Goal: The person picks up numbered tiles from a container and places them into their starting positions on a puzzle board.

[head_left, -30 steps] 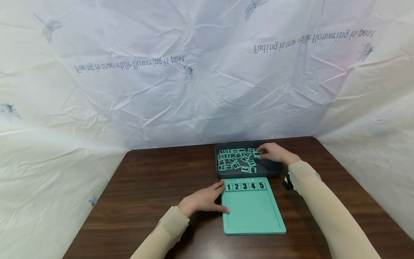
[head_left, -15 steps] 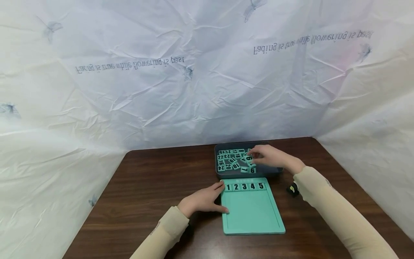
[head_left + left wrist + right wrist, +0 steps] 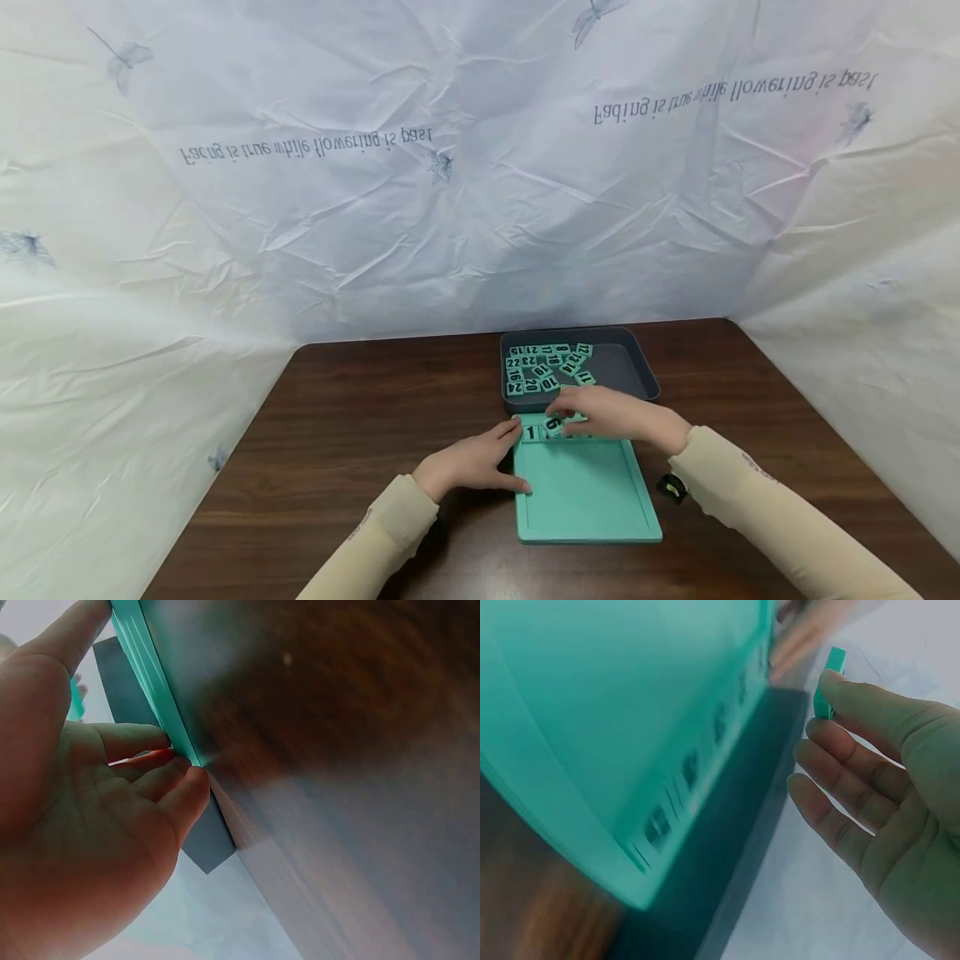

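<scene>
Between thumb and index finger my right hand (image 3: 615, 412) pinches a small green number tile (image 3: 552, 426) that reads like a 6. In the right wrist view the tile (image 3: 829, 686) shows edge-on, the other fingers loosely bent. In the head view, hand and tile overlap the top row of the green board (image 3: 585, 492), where the 1 tile (image 3: 531, 433) shows and its neighbours are mostly hidden. My left hand (image 3: 472, 463) rests spread along the board's left edge, thumb on its rim; in the left wrist view the fingertips (image 3: 196, 780) touch its side.
Behind the board stands a dark grey tray (image 3: 622, 367) with several loose number tiles (image 3: 528, 362) mostly in its left half. The brown wooden table (image 3: 360, 417) ends at the back against a wrinkled pale sheet (image 3: 375, 233) with printed lettering.
My right hand has carried the tile out of the tray, toward me and left, to over the board's top row. My left hand has stayed in place.
</scene>
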Action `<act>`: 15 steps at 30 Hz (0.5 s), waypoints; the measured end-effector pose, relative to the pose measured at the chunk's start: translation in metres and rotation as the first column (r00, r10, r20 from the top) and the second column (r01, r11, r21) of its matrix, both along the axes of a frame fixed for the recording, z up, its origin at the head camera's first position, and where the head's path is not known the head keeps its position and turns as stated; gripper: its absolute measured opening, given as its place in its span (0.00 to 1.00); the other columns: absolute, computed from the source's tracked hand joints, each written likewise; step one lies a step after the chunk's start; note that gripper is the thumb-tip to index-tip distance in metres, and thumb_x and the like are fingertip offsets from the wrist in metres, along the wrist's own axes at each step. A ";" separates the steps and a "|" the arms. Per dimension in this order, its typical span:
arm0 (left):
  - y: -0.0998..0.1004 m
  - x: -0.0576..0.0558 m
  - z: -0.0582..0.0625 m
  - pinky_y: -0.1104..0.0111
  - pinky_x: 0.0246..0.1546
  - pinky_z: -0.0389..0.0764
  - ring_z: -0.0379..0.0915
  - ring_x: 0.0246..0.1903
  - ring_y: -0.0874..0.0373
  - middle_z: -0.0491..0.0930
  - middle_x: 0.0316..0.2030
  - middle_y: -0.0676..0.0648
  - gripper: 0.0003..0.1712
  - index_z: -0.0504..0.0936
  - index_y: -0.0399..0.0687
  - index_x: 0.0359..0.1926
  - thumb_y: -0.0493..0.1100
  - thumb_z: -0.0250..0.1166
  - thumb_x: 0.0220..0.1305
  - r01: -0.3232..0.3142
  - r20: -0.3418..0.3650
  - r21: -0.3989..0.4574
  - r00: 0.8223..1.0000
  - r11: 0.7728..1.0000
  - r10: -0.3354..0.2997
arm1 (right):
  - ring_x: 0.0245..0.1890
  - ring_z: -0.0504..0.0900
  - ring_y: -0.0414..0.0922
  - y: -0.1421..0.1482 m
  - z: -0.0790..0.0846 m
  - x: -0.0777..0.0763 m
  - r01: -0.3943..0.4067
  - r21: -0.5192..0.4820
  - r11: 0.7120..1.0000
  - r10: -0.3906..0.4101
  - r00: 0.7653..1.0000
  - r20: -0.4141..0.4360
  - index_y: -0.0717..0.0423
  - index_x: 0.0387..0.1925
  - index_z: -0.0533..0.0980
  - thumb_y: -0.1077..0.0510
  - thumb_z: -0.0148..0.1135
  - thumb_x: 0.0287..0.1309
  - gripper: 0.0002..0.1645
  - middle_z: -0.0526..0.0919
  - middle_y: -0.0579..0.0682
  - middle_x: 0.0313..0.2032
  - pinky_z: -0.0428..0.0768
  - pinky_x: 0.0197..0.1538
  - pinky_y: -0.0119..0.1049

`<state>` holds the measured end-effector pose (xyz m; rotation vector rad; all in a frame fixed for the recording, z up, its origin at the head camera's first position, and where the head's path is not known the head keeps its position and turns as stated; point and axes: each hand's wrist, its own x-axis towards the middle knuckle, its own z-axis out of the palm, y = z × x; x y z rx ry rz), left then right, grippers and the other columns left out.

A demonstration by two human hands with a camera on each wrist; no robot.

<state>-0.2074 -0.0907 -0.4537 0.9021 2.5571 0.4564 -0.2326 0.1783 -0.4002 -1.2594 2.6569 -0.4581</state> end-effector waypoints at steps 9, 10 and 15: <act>0.000 -0.001 0.001 0.59 0.67 0.68 0.52 0.75 0.54 0.44 0.80 0.48 0.57 0.50 0.46 0.80 0.71 0.63 0.63 0.006 -0.003 0.015 1.000 1.000 -0.006 | 0.44 0.81 0.40 -0.014 -0.019 0.010 -0.071 0.037 0.997 0.071 0.997 0.016 0.56 0.56 0.80 0.57 0.67 0.66 0.19 0.81 0.46 0.46 0.80 0.46 0.36; 0.000 0.000 0.002 0.59 0.67 0.67 0.52 0.75 0.54 0.44 0.80 0.48 0.57 0.50 0.46 0.80 0.70 0.64 0.63 0.004 0.000 0.017 1.000 1.000 -0.004 | 0.44 0.80 0.39 -0.016 -0.022 0.010 -0.081 0.047 0.996 0.081 0.997 0.009 0.56 0.56 0.81 0.57 0.67 0.65 0.18 0.82 0.46 0.46 0.80 0.46 0.35; -0.001 0.001 0.002 0.59 0.67 0.68 0.53 0.74 0.54 0.44 0.80 0.48 0.57 0.50 0.46 0.80 0.70 0.64 0.63 0.001 0.008 0.025 1.000 1.000 -0.001 | 0.42 0.80 0.36 -0.025 -0.031 0.014 -0.131 0.087 0.988 0.135 0.990 -0.041 0.54 0.52 0.82 0.58 0.69 0.64 0.16 0.82 0.45 0.43 0.80 0.45 0.32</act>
